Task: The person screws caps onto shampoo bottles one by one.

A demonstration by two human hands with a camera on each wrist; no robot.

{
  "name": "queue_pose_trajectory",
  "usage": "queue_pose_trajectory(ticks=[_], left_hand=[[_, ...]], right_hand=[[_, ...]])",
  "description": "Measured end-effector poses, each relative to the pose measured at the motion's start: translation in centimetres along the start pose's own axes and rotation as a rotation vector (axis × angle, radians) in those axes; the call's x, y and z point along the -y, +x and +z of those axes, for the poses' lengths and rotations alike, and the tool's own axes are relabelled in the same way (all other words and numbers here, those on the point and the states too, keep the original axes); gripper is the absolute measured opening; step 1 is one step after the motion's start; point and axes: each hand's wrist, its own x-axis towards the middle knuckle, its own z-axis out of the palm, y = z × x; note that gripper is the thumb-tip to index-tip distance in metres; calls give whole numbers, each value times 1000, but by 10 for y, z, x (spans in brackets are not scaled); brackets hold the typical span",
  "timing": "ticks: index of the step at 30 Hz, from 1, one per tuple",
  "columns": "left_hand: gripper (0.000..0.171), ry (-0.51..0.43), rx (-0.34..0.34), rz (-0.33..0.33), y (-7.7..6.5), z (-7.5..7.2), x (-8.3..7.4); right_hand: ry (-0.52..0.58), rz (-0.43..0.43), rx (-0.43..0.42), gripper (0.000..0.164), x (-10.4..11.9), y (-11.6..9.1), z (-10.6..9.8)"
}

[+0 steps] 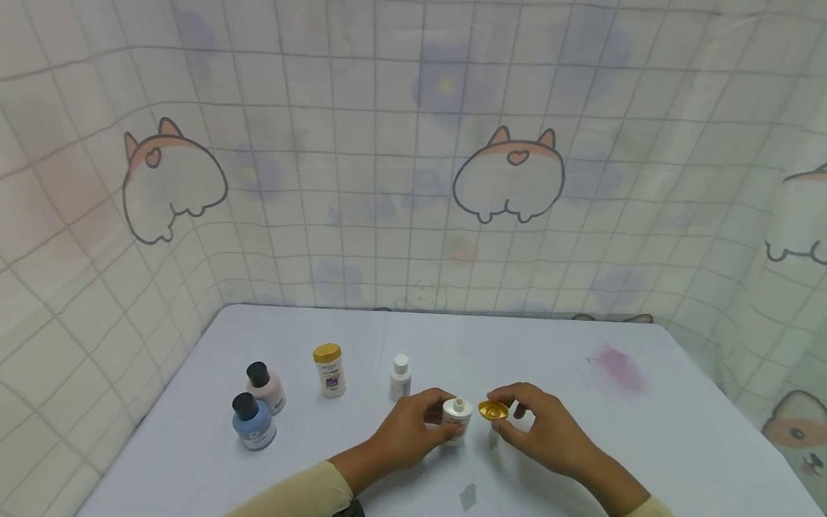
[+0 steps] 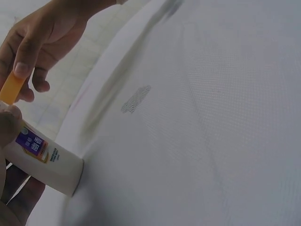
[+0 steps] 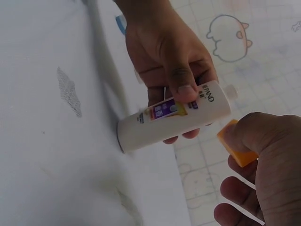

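Observation:
My left hand [image 1: 413,429] grips a white bottle [image 1: 456,420] with its thumb across the front and fingers behind. The bottle stands upright, its narrow neck uncovered, and its purple and yellow label [image 3: 164,109] shows in both wrist views. Just to the right, my right hand [image 1: 549,434] pinches a gold-yellow cap [image 1: 494,410] between thumb and fingers. In the head view the cap's hollow underside faces the camera. A small gap separates the cap [image 3: 236,143] from the bottle's neck [image 3: 230,92] in the right wrist view.
Behind my left hand stands a small white-capped bottle [image 1: 400,378]. Farther left is a white bottle with a gold cap [image 1: 331,373]. At the left side are a pink bottle [image 1: 268,391] and a blue bottle [image 1: 255,425], both black-capped. A patterned curtain [image 1: 388,237] surrounds the white table [image 1: 517,345].

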Motion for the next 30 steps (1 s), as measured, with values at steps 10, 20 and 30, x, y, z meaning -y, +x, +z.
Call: queue_pose_trajectory(ticks=[10, 20, 30], left_hand=[[38, 3, -4, 6, 0, 0, 8], [37, 11, 4, 26, 0, -1, 3], [37, 28, 17, 22, 2, -2, 2]], right_hand=[[13, -53, -9, 32, 5, 3, 0], [22, -83, 12, 31, 10, 8, -1], [24, -118, -8, 39, 12, 15, -2]])
